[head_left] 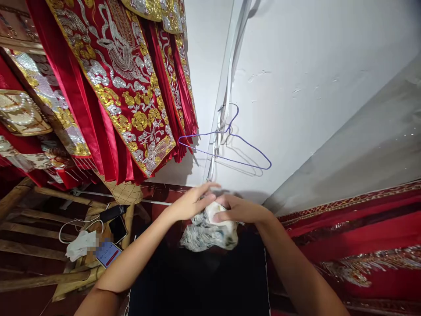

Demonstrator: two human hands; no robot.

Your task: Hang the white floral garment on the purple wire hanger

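Note:
A crumpled bundle of white and grey-blue patterned fabric (208,237) is in front of me, above a dark cloth surface. My right hand (235,209) grips its upper right part, thumb lying across the white top and fingers curled behind. On the other side, my left hand (194,202) is at the bundle's upper left edge with its fingers stretched out and its thumb apart from them. Whether the left palm touches the fabric I cannot tell. Just beyond both hands, a purple wire hanger (226,160) hangs by the white wall.
Red garments with gold and silver embroidery (131,87) hang at upper left. A bamboo chair (36,237) at lower left bears a phone (117,228), a lit screen (108,254), a white crumpled bag (82,245) and a cable. Red sequined fabric (362,245) lines the right side.

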